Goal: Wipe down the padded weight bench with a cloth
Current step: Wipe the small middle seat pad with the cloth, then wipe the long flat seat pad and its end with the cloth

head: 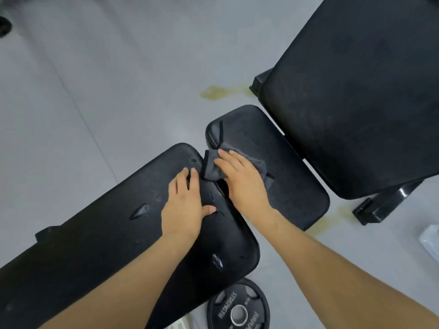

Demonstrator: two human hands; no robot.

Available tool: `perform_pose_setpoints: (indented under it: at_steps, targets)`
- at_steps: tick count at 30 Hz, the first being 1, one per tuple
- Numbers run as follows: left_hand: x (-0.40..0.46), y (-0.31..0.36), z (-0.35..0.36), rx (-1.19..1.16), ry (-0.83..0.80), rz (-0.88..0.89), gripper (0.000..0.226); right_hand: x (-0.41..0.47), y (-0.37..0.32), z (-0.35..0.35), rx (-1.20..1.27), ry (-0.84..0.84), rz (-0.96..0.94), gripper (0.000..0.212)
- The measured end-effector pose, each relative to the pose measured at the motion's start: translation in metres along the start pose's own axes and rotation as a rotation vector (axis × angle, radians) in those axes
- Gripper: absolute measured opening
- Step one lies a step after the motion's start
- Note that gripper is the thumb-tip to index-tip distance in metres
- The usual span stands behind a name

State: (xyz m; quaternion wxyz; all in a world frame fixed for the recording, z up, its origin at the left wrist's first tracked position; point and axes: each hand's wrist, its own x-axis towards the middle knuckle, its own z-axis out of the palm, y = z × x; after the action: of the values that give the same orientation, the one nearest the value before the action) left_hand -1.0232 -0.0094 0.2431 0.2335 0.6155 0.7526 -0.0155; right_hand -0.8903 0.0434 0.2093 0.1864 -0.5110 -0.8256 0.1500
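Note:
A black padded weight bench fills the lower middle: a long back pad [99, 238] with a few tears, and a smaller seat pad [292, 186] to its right. A dark grey cloth [213, 168] lies over the gap between the two pads. My right hand [242, 179] presses flat on the cloth, fingers pointing to the upper left. My left hand [185, 205] rests flat on the back pad just left of the cloth, fingers spread, holding nothing.
A second black padded bench [361, 91] stands at the upper right with its metal feet [373, 210] on the grey floor. A black weight plate [237, 307] lies on the floor below the bench. Yellowish stains [218, 92] mark the floor.

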Motion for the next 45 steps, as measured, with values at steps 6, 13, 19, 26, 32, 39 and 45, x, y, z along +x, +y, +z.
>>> perform_pose_setpoints:
  at_steps: [6,13,19,26,32,39,45]
  targets:
    - [0.002,0.005,0.002,0.049,-0.024,-0.015,0.095,0.098,0.032,-0.002,0.098,-0.023,0.209,0.043]
    - [0.002,0.009,0.002,0.002,-0.040,-0.062,0.094,0.040,0.077,-0.043,-0.157,0.000,0.473,0.048]
    - [0.000,0.010,0.002,-0.025,-0.032,-0.068,0.093,-0.021,0.078,-0.055,-0.182,0.094,0.555,0.046]
    - [-0.001,0.005,0.005,-0.066,-0.014,-0.052,0.092,-0.071,0.050,-0.053,-0.151,0.156,0.860,0.050]
    - [-0.023,-0.005,0.009,-0.084,-0.004,-0.005,0.082,-0.097,0.006,-0.045,-0.126,0.127,0.900,0.058]
    - [-0.064,-0.034,0.003,-0.069,-0.034,0.010,0.076,-0.126,-0.045,-0.044,0.007,-0.031,0.754,0.052]
    - [-0.077,-0.056,-0.001,-0.100,-0.001,-0.007,0.073,-0.094,-0.095,-0.031,0.182,0.153,0.599,0.044]
